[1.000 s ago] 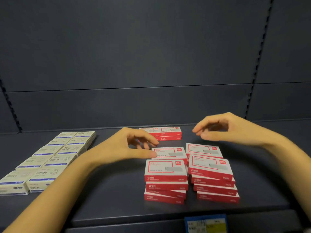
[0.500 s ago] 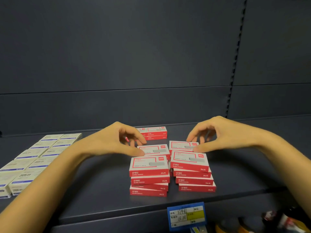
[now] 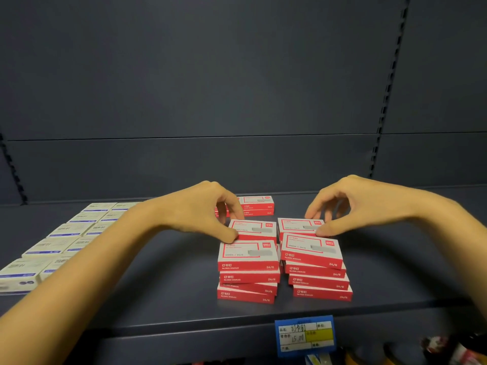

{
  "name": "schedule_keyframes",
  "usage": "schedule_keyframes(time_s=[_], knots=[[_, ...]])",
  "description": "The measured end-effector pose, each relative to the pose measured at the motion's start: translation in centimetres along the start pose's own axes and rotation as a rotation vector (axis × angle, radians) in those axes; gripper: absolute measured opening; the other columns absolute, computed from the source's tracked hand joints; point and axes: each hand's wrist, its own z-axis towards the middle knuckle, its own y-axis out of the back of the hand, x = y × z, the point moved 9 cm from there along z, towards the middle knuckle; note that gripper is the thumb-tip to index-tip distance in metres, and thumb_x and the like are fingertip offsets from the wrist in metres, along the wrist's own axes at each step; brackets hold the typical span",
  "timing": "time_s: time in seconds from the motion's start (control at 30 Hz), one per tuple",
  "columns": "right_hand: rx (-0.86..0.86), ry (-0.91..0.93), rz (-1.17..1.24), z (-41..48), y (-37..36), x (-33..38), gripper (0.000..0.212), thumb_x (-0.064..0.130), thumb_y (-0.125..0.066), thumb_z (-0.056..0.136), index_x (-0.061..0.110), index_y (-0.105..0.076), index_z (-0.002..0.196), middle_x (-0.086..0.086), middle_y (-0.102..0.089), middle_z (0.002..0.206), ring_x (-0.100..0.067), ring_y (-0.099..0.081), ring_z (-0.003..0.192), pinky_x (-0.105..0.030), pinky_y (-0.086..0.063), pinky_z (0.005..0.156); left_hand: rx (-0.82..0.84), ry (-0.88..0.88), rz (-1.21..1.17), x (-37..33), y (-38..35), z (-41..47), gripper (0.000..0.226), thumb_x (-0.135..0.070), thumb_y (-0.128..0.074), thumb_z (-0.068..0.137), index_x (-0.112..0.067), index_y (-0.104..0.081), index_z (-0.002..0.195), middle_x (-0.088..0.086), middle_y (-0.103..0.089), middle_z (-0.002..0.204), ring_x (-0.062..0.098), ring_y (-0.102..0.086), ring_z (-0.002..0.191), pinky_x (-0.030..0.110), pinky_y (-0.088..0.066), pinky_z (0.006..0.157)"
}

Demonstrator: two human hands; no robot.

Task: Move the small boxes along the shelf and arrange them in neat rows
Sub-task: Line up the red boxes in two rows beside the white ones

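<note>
Both hands (image 3: 200, 214) (image 3: 353, 206) dropped onto rear stacks (image 3: 253, 229), prob. gripping edges.

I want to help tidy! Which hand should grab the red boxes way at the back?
Probably the left hand. Its fingers already curl right beside the back pile of red boxes, partly hiding it. The right hand sits over the right rear stack, farther away.

Head cam, close, down-fwd at shelf (image 3: 163, 293).
</note>
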Motion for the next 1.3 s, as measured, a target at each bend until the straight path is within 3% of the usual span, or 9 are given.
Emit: schedule_keyframes(time_s=[0.07,0.3,0.47,0.57,0.73,0.93,1.07,1.23,1.3], knots=[[0.025,-0.021,0.01,0.0,-0.1,-0.2,0.036,0.051,-0.069,0.064,0.031,-0.069,0.094,0.018,-0.072,0.09,-0.008,-0.069,0.082,-0.018,-0.055,0.074,0.007,0.007,-0.002,0.1,-0.1,0.0,0.022,-0.027,-0.071,0.077,-0.02,-0.066,0.097,-0.015,-0.069,0.098,0.007,-0.065,0.088,0.015,-0.054,0.077],[0.0,-0.04,-0.019,0.8,-0.2,-0.9,0.019,0.037,-0.074,0.073,0.027,-0.07,0.089,0.011,-0.074,0.086,-0.01,-0.068,0.073,-0.028,-0.056,0.072,-0.171,0.071,0.033,3.1,2.7,-0.2,0.021,-0.024,-0.075,0.067,-0.017,-0.068,0.086,-0.009,-0.072,0.081,0.004,-0.066,0.073,0.018,-0.056,0.07],[-0.204,-0.026,0.064,2.6,1.4,-1.4,0.02,0.031,-0.075,0.072,0.024,-0.07,0.089,0.005,-0.074,0.085,-0.014,-0.067,0.069,-0.027,-0.054,0.068,-0.271,0.195,0.039,7.6,3.2,0.0,0.017,-0.019,-0.075,0.063,-0.021,-0.068,0.078,-0.004,-0.072,0.077,0.007,-0.064,0.066,0.019,-0.053,0.066],[-0.305,-0.02,0.077,4.4,1.7,-1.8,0.021,0.032,-0.075,0.071,0.024,-0.071,0.09,0.006,-0.073,0.084,-0.009,-0.063,0.064,-0.026,-0.053,0.065,-0.252,0.233,0.048,9.2,1.9,0.6,0.019,-0.025,-0.075,0.062,-0.023,-0.066,0.078,-0.014,-0.067,0.072,0.001,-0.062,0.062,0.01,-0.048,0.06],[-0.257,-0.051,-0.01,7.5,-0.4,-3.2,0.03,0.035,-0.074,0.073,0.021,-0.068,0.098,0.005,-0.069,0.091,-0.01,-0.064,0.072,-0.026,-0.056,0.071,-0.251,0.211,0.075,10.3,0.9,1.3,0.03,-0.03,-0.074,0.067,-0.019,-0.067,0.094,-0.009,-0.067,0.089,0.004,-0.063,0.077,0.012,-0.051,0.068],[-0.126,-0.089,-0.071,9.3,-3.1,-4.9,0.038,0.04,-0.071,0.075,0.023,-0.065,0.108,0.004,-0.069,0.103,-0.013,-0.068,0.084,-0.031,-0.058,0.079,-0.27,0.169,0.017,10.8,1.2,1.1,0.026,-0.035,-0.073,0.073,-0.021,-0.07,0.095,-0.013,-0.067,0.088,0.003,-0.064,0.081,0.009,-0.051,0.071],[-0.161,-0.079,-0.04,9.5,-3.3,-5.2,0.035,0.038,-0.072,0.075,0.024,-0.065,0.107,0.005,-0.07,0.1,-0.01,-0.069,0.079,-0.025,-0.058,0.077,-0.258,0.126,0.055,10.3,1.0,1.1,0.022,-0.034,-0.07,0.076,-0.02,-0.073,0.094,-0.01,-0.065,0.098,0.005,-0.062,0.09,0.017,-0.053,0.08],[-0.21,-0.061,-0.055,9.5,-3.3,-5.0,0.03,0.038,-0.072,0.075,0.023,-0.069,0.102,0.009,-0.068,0.093,-0.007,-0.068,0.075,-0.022,-0.058,0.073,-0.278,0.082,0.107,9.7,0.7,1.3,0.02,-0.029,-0.067,0.08,-0.021,-0.073,0.097,-0.008,-0.063,0.101,0.004,-0.06,0.093,0.015,-0.051,0.079],[-0.228,-0.046,-0.06,9.4,-3.4,-4.8,0.028,0.038,-0.071,0.076,0.023,-0.069,0.1,0.01,-0.066,0.097,-0.007,-0.067,0.078,-0.021,-0.057,0.074,-0.298,0.08,0.115,9.4,0.6,1.2,0.02,-0.029,-0.068,0.079,-0.02,-0.074,0.096,-0.005,-0.064,0.102,0.005,-0.061,0.092,0.02,-0.053,0.082]])
